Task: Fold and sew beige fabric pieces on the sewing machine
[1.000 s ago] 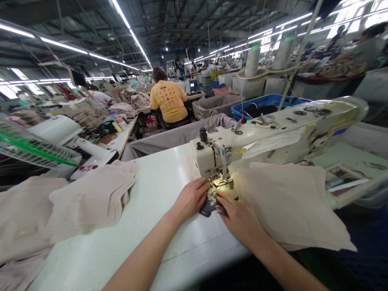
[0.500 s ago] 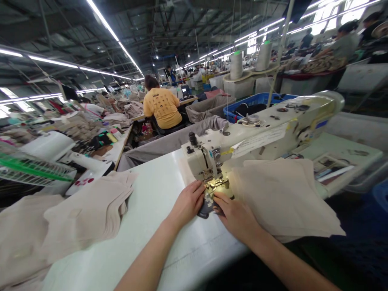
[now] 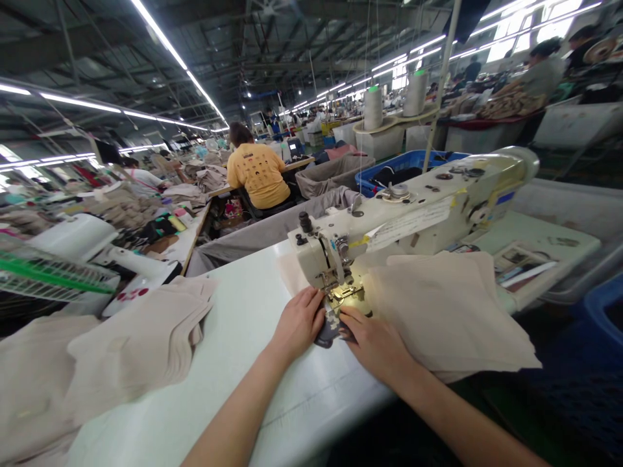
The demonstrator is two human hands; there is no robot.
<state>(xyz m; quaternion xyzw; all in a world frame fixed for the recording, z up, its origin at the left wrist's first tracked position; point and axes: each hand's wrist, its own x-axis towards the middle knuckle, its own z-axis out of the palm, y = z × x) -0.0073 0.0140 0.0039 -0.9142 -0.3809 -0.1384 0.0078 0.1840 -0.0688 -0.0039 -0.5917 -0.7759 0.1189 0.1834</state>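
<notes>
At the needle area of a cream sewing machine (image 3: 321, 250), a small dark patterned piece of fabric (image 3: 327, 333) lies between my hands, partly covered by them. My left hand (image 3: 298, 324) rests at its left side, fingers stretched flat towards the presser foot (image 3: 346, 295) and thumb along the piece. On the right, my right hand (image 3: 372, 340) has finger and thumb closed on the piece's edge, just in front of the foot. Beige cloth (image 3: 291, 274) shows behind the machine head on the left. A lamp lights the needle area yellow.
Stacked beige fabric panels (image 3: 438, 311) lie right of the needle; more beige panels (image 3: 141, 331) are at left. A white fan (image 3: 73, 240) stands far left. Beyond the table (image 3: 243, 298) are a grey cloth-lined bin (image 3: 243, 237), a blue basket (image 3: 363, 178) and a seated person (image 3: 257, 172).
The whole view has shifted slightly, with the machine and hands a little further left in the picture. Both hands keep nearly the same places at the needle area.
</notes>
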